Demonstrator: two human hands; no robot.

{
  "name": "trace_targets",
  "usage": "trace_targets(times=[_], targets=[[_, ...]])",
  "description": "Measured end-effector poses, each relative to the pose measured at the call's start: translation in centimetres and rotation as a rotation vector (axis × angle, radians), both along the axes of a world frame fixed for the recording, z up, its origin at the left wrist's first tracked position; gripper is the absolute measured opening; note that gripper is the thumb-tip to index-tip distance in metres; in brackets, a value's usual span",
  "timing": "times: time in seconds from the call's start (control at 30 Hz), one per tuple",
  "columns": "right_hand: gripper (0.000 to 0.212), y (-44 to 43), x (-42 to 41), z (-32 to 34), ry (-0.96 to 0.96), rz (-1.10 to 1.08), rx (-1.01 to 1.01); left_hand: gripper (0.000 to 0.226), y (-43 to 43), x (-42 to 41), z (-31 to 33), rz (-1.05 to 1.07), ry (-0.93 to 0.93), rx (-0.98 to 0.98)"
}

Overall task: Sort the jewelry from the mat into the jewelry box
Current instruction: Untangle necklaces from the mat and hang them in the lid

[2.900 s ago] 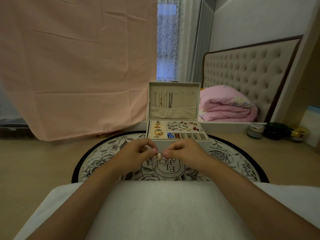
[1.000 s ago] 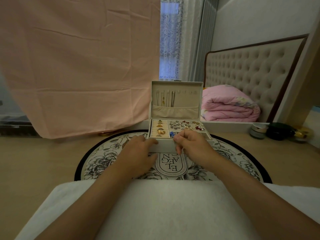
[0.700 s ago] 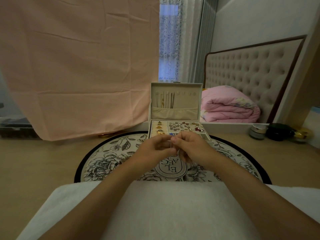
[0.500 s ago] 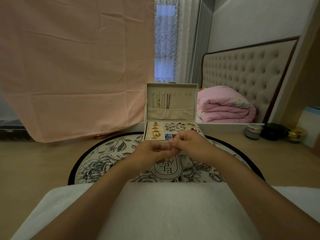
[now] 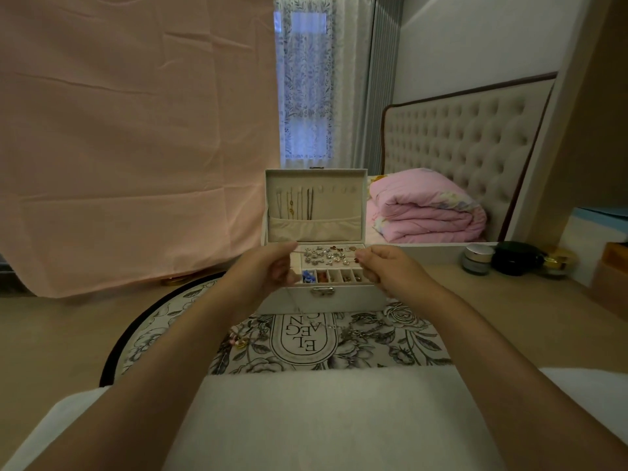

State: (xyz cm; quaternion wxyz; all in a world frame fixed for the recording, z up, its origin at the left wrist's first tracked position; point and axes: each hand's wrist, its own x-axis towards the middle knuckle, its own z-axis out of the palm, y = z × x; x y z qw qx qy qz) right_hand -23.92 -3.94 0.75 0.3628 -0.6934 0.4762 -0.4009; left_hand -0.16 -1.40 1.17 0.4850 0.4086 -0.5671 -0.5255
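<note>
The white jewelry box (image 5: 353, 297) stands open on the round floral mat (image 5: 401, 338), its lid (image 5: 339, 198) upright with thin necklaces hanging inside. Its trays hold several small silver and coloured pieces. My left hand (image 5: 268, 270) and right hand (image 5: 384, 266) hover apart above the box front. Each pinches one end of a thin necklace chain (image 5: 326, 255) stretched across the trays. A silver chain (image 5: 362, 329) and a pink-gold piece (image 5: 238, 339) lie on the mat in front of the box.
A white cushion (image 5: 323, 419) covers my lap at the near edge. Three cosmetic jars (image 5: 479, 258) stand on the wooden surface at the right. A pink folded quilt (image 5: 428, 209) lies behind the box, and a pink sheet (image 5: 136, 130) hangs at the left.
My hands met in front of the box, took hold of a thin chain, then rose and spread apart, stretching it over the trays.
</note>
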Motion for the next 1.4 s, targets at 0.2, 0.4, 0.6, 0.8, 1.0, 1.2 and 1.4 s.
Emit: trace_targets(times=[0.2,0.4,0.6,0.8,1.0,1.2,1.4], targets=[[0.046,-0.5,-2.4,0.9,0.004,-0.030,-0.056,0.036,-0.8,-0.7,1.7,-0.060,0.213,0.046],[0.042,-1.3,-4.6,1.8,0.067,-0.183,-0.127,0.035,-1.6,-1.9,3.5,-0.153,0.449,0.051],[0.034,-1.9,-6.8,3.7,0.023,-0.236,-0.146,0.032,-2.8,-4.5,5.5,-0.123,0.572,0.054],[0.029,-3.2,-7.7,6.8,0.010,-0.171,-0.174,0.026,-4.7,-9.5,7.6,-0.115,0.393,-0.025],[0.033,-4.8,-7.8,10.5,0.162,-0.111,-0.294,0.027,-6.8,-14.5,9.8,-0.064,0.170,-0.119],[0.024,-7.4,-7.9,10.3,0.241,-0.090,-0.347,0.028,-9.4,-16.7,9.8,-0.006,-0.023,-0.052],[0.016,-10.0,-8.0,7.6,0.285,-0.271,-0.479,0.032,-12.2,-15.8,9.1,-0.037,-0.292,0.044]])
